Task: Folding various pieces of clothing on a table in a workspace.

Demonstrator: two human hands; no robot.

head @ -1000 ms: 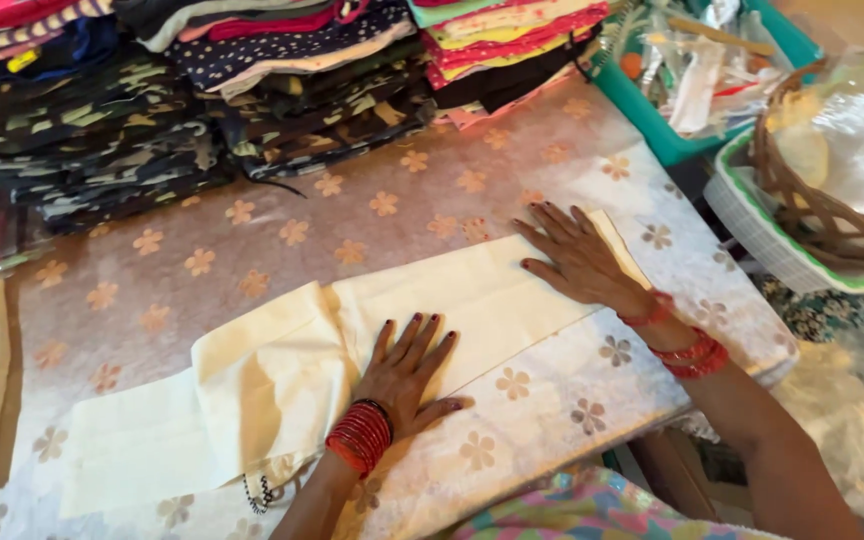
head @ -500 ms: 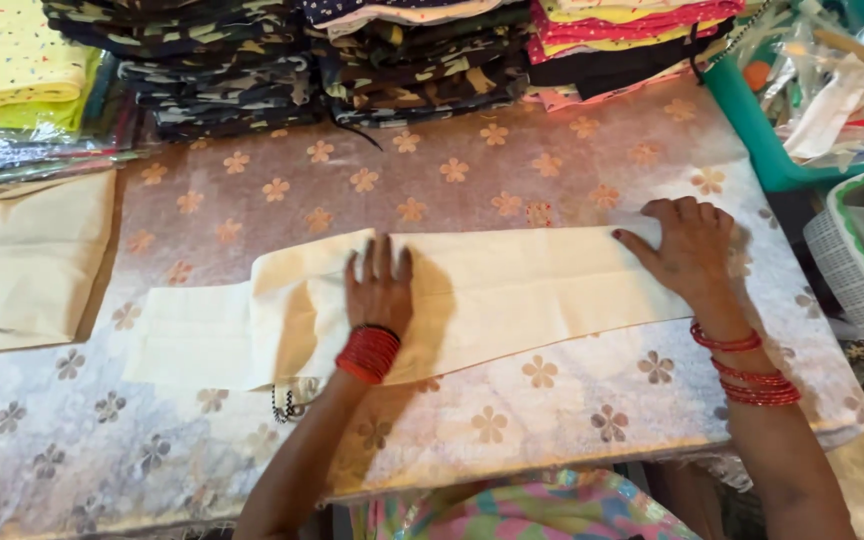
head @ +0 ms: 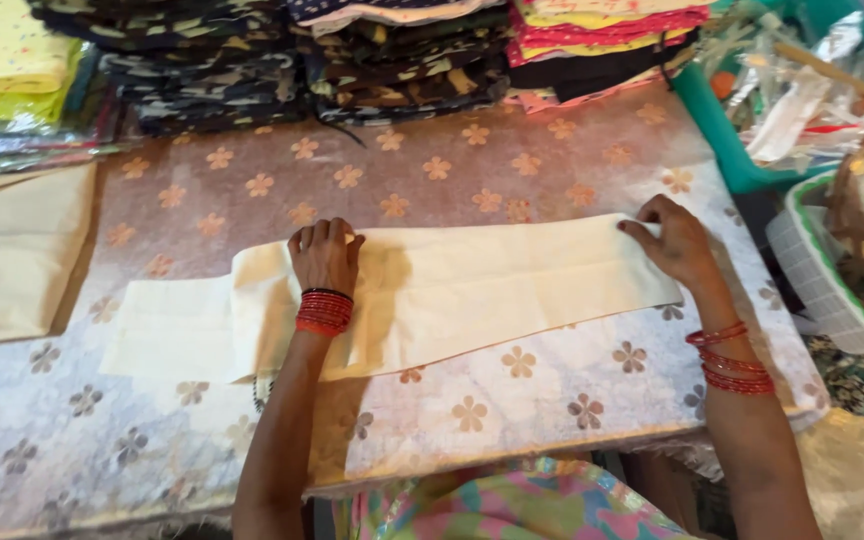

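As both palms shift from flat pressing to gripping, I see my left hand (head: pixel 325 255) and right hand (head: pixel 674 240) curl fingers over the far edge of the long folded cream cotton cloth (head: pixel 472 290), lying across the flower-print table cover (head: pixel 512 170); folding continues.

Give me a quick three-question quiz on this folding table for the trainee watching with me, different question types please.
1. True or false: the left hand lies on the cream cloth.
2. Multiple choice: what does the right hand touch? A) the green tub B) the right end of the cream cloth C) the stacks of folded fabric
3. Fill in: both wrists wear red ____.

Key:
1. True; the fingers curl at its far edge.
2. B; the green tub and the stacks of folded fabric lie apart from it.
3. Bangles.
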